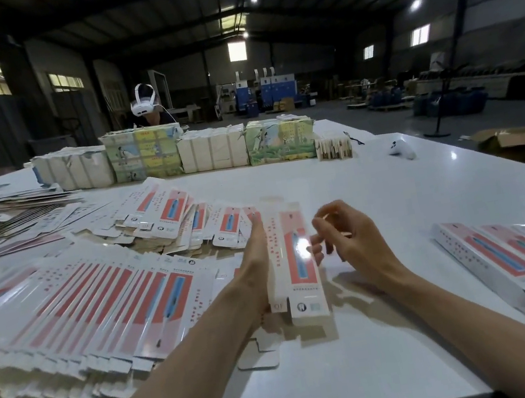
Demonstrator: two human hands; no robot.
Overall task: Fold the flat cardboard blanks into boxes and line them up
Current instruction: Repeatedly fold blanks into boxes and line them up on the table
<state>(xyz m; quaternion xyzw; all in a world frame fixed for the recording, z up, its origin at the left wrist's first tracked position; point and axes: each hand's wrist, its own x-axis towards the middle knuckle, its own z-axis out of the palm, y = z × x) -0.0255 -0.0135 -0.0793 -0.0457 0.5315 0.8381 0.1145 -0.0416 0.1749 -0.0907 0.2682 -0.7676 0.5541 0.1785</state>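
Lightly, flat left grip (pixel 257 258) against box (pixel 298 272).

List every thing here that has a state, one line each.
box, half-formed, end flaps open.
left hand, flat, fingers straight against the box's left side.
right hand, fingers loosely curled by the box's right edge.
flat blanks, unfolded, fanned overlapping at left.
folded boxes, formed, lined up at right.
wrapped bundles, wrapped, rowed at far edge.

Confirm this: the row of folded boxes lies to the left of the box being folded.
Wrong side: in the head view the row of folded boxes lies to the right of the box being folded; flat blanks lie to its left.
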